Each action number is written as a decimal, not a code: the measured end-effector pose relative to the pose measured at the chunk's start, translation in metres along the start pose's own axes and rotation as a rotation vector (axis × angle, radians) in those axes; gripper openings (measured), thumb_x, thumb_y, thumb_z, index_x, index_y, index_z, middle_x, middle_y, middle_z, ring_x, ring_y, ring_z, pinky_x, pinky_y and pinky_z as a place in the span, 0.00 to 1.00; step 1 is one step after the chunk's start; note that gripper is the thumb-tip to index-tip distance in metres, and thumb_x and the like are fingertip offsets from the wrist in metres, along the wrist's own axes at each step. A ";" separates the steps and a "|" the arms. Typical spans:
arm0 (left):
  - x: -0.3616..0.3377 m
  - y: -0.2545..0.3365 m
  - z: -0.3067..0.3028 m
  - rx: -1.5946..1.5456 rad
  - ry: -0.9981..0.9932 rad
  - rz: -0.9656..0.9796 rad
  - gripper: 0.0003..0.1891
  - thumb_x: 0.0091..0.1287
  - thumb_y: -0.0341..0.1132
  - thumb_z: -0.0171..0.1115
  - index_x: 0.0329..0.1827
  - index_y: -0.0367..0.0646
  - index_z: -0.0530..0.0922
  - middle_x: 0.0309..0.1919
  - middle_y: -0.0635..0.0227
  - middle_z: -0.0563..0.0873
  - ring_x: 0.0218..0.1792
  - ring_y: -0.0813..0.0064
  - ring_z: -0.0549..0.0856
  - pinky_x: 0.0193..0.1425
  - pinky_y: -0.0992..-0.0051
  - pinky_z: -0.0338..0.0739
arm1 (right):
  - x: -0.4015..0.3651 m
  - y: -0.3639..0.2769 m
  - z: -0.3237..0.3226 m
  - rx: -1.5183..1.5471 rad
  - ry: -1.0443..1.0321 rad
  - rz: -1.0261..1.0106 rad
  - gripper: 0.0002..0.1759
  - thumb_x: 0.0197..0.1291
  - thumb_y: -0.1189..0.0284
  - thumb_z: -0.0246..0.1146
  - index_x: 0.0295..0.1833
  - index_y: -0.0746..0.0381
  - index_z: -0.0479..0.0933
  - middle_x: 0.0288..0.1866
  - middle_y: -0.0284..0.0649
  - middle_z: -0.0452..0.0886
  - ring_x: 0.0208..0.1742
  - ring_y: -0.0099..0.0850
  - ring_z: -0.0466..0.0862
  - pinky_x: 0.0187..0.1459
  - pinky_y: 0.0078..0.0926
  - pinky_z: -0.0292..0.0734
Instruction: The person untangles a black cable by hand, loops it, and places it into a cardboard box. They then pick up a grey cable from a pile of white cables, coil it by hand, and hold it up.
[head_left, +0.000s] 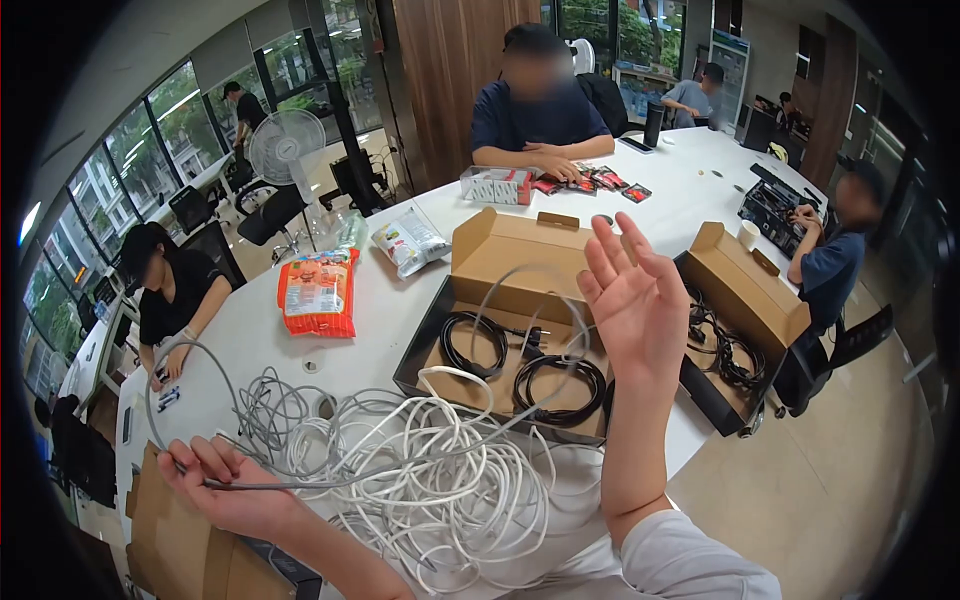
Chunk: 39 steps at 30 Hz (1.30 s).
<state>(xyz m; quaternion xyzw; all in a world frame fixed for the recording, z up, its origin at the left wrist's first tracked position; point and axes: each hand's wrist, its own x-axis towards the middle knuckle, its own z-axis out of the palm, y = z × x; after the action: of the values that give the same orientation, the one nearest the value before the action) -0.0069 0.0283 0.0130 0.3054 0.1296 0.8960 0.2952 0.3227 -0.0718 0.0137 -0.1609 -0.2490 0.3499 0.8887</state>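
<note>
A grey cable [360,485] runs through the curled fingers of my left hand [228,482], at the lower left. One end of it arcs up on the left, and a blurred loop swings in the air near my right hand [640,300]. That hand is raised, palm showing and fingers stretched out, with nothing in it. Between my arms lies a tangled heap of white cable [450,460], with a grey cable tangle [275,415] beside it. Just behind, an open cardboard box [520,290] holds coiled black power cords [555,388].
Another open box [745,300] with black cords stands right. An orange packet [318,292] and a silver packet [410,240] lie beyond the tangle. A cardboard flap [180,540] is at lower left. Several people sit around the white table [240,340]; one handles red packets [605,180].
</note>
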 end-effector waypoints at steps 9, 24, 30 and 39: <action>0.001 0.000 -0.002 -0.013 -0.061 -0.076 0.14 0.62 0.23 0.43 0.51 0.33 0.67 0.34 0.68 0.68 0.20 0.83 0.57 0.25 0.83 0.54 | -0.007 0.001 0.008 -0.405 -0.048 -0.232 0.21 0.62 0.74 0.54 0.60 0.67 0.72 0.49 0.38 0.78 0.48 0.23 0.77 0.50 0.22 0.71; 0.002 0.004 -0.006 -0.024 -0.047 -0.085 0.15 0.63 0.22 0.43 0.54 0.31 0.67 0.38 0.65 0.72 0.21 0.83 0.58 0.25 0.82 0.55 | 0.025 0.095 -0.066 -2.072 -0.763 0.411 0.19 0.48 0.73 0.66 0.48 0.66 0.77 0.47 0.53 0.80 0.51 0.49 0.79 0.52 0.42 0.75; 0.005 -0.001 -0.012 -0.021 -0.097 -0.086 0.15 0.64 0.22 0.43 0.54 0.31 0.66 0.38 0.64 0.73 0.21 0.83 0.58 0.26 0.81 0.55 | 0.012 0.120 -0.068 -2.093 -0.921 0.394 0.14 0.47 0.75 0.66 0.42 0.62 0.81 0.40 0.50 0.83 0.47 0.46 0.82 0.49 0.39 0.77; 0.006 0.002 -0.012 -0.028 -0.052 -0.090 0.13 0.66 0.25 0.44 0.53 0.33 0.67 0.37 0.68 0.73 0.21 0.84 0.58 0.25 0.82 0.54 | 0.000 0.151 -0.076 -2.212 -0.877 0.420 0.13 0.51 0.78 0.62 0.44 0.63 0.81 0.49 0.49 0.82 0.49 0.43 0.84 0.47 0.36 0.81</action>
<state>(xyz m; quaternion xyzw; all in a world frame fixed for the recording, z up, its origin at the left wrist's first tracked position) -0.0188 0.0294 0.0075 0.3182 0.1231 0.8753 0.3426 0.2834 0.0262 -0.1186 -0.7395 -0.6631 0.1100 0.0362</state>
